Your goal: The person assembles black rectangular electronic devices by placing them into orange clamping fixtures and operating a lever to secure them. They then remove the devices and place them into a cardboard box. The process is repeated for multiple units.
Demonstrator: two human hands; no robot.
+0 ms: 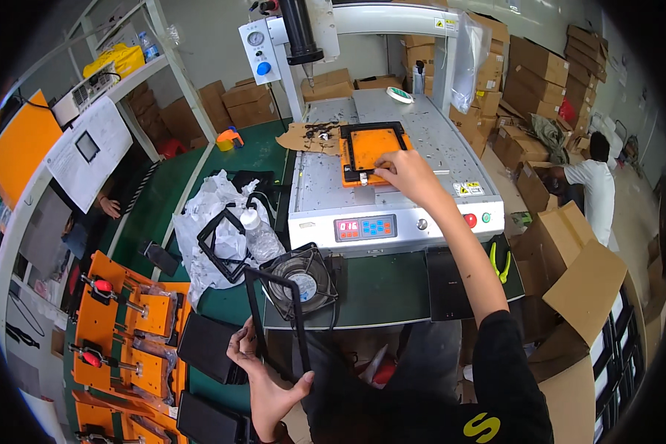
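My left hand point(274, 388) grips a thin black rectangular frame point(300, 325), held upright in front of the bench edge with its thumb and fingers on the lower part. My right hand point(409, 174) reaches over a benchtop dispensing machine point(322, 200). Its fingers are pinched at the lower right of an orange fixture point(377, 148); what lies between them is hidden. Another black frame point(370, 126) lies on that fixture. Beside the fingertips sits a small metal piece point(363, 177) on the fixture's near edge. The machine's black dispensing barrel and needle point(308, 68) hang above, behind the fixture.
Stained cardboard point(301, 138) lies left of the fixture. A fan point(301, 285), clear bottle point(260, 237) and white plastic bag point(200, 207) with black frames stand left. Orange clamp jigs point(100, 337) and black panels point(209, 348) are nearer. Cartons point(570, 244) and a co-worker point(592, 181) are right.
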